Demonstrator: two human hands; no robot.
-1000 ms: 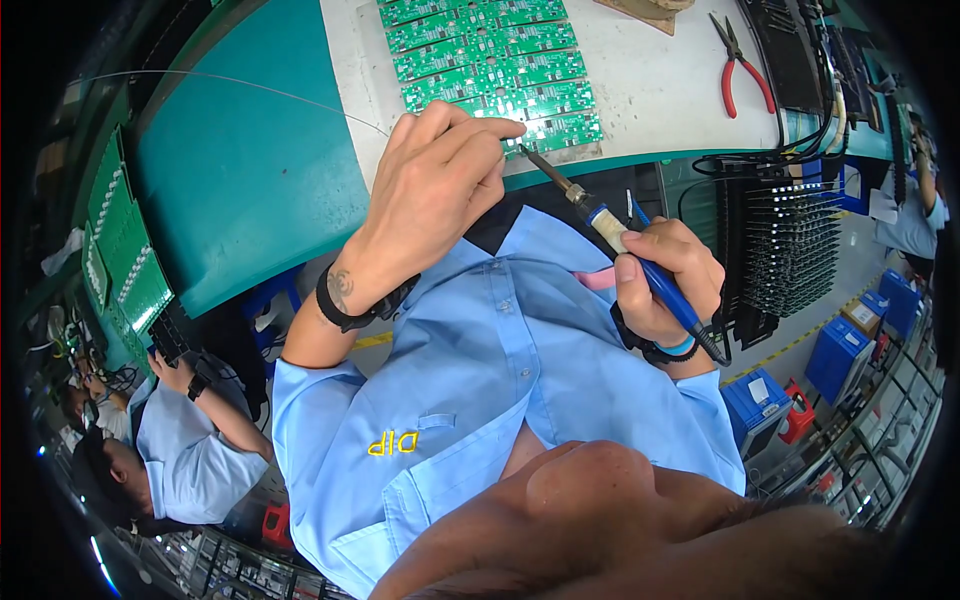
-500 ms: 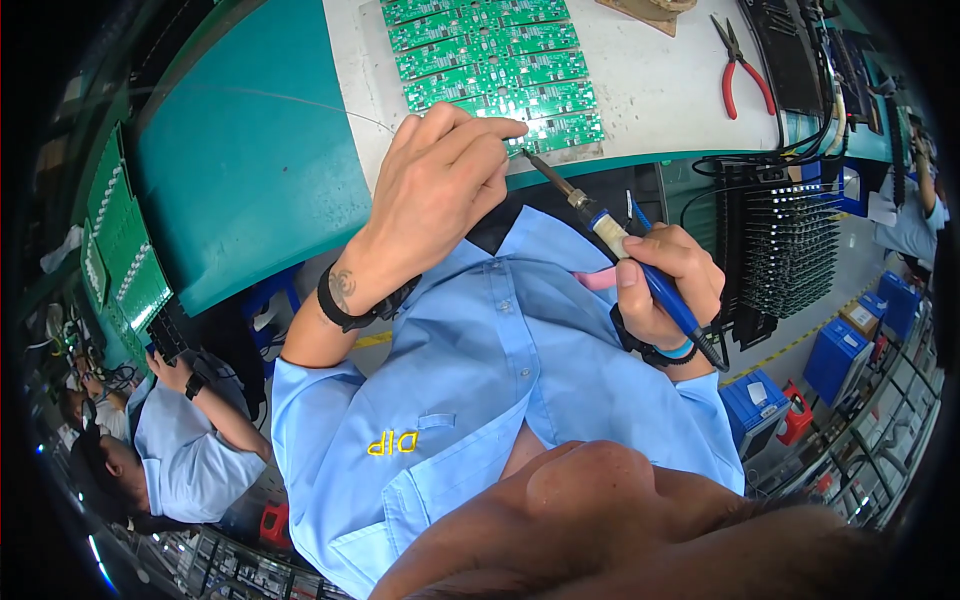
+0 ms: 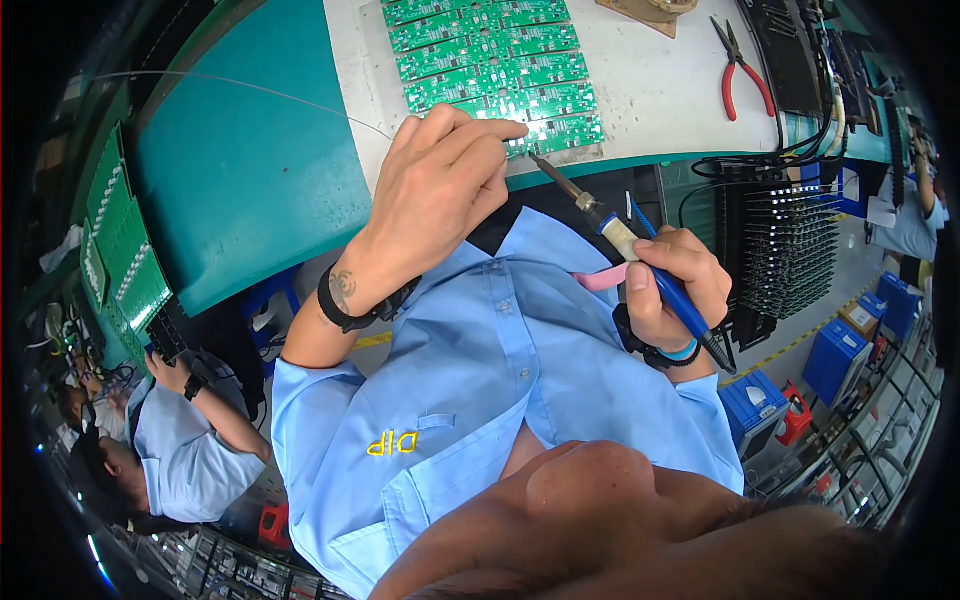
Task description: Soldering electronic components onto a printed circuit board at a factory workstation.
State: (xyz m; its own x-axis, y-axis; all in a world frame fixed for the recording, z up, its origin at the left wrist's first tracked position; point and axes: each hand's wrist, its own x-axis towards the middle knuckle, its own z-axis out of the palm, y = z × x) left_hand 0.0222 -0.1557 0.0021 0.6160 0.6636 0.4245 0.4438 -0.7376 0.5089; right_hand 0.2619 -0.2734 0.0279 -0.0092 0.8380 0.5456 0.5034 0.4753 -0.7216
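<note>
My left hand (image 3: 435,190) is closed in a pinch on a thin solder wire (image 3: 345,117), its index finger stretched out over the near row of a panel of green circuit boards (image 3: 490,65). From behind the knuckles the wire runs off to the left. Its working end, under the fingers, is mostly hidden. In my right hand (image 3: 685,285) is a blue-handled soldering iron (image 3: 620,238), held like a pen. The iron's dark tip points up and left to the boards' near edge, close to my left fingertips; I cannot tell whether it touches.
Red-handled pliers (image 3: 745,80) lie on the white work surface, right of the boards. Cables (image 3: 770,155) hang over the bench's right edge beside a rack of dark pins (image 3: 790,250). Green panels (image 3: 130,250) stand at left, where another person's hand (image 3: 172,372) is near them.
The soldering iron and my right hand have shifted slightly right and down. The solder wire's left stretch has risen a little. My left hand stays nearly in place.
</note>
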